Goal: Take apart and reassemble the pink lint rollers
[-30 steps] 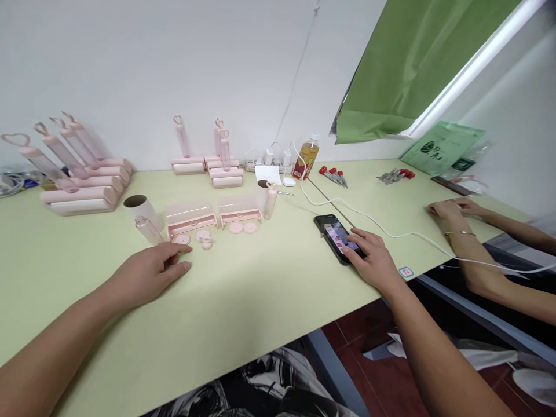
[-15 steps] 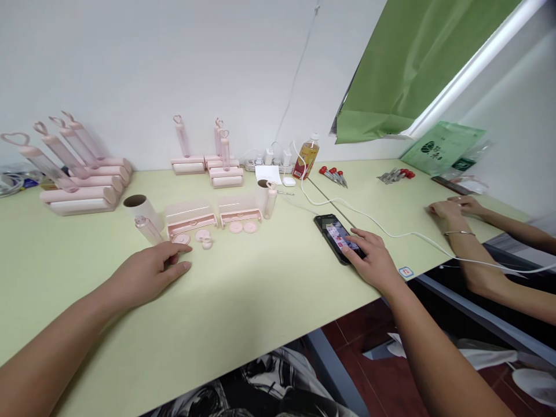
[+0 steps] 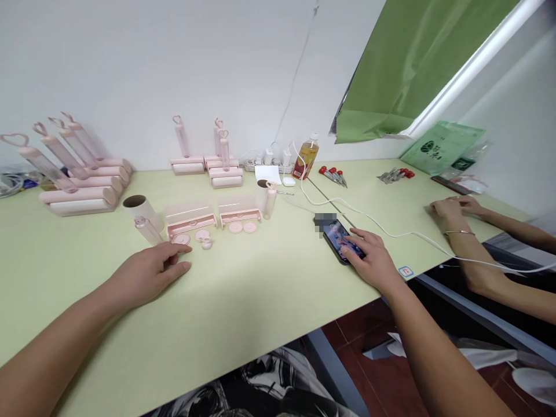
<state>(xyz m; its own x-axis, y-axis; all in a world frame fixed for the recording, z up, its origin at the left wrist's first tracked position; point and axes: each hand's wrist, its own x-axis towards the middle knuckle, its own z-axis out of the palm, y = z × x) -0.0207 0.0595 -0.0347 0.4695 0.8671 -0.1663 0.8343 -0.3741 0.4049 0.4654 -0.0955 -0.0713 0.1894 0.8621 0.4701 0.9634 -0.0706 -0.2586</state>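
My left hand [image 3: 150,271] lies on the table with thumb and index finger apart, holding nothing. Just behind it stand a clear pink handle tube [image 3: 146,229] and a white paper roll [image 3: 150,212] with a brown core. Pink round end caps [image 3: 180,238], a small pink piece [image 3: 207,243] and two pink lint roller covers [image 3: 191,221] lie around there. At right, my right hand [image 3: 369,255] has its fingers spread, with fingertips on the lit screen of a black smartphone [image 3: 339,238] lying flat. Beyond the covers, a second handle [image 3: 270,201] stands beside another roll [image 3: 262,196].
Assembled pink lint rollers [image 3: 78,197] line the back left, with more [image 3: 223,174] at the wall. A drink bottle [image 3: 306,155], red-handled tools [image 3: 333,175] and a white cable [image 3: 391,234] are on the right. Another person's hands [image 3: 452,208] rest at far right.
The picture on the phone screen has changed from a light page to a darker image. Both my hands stay where they were.
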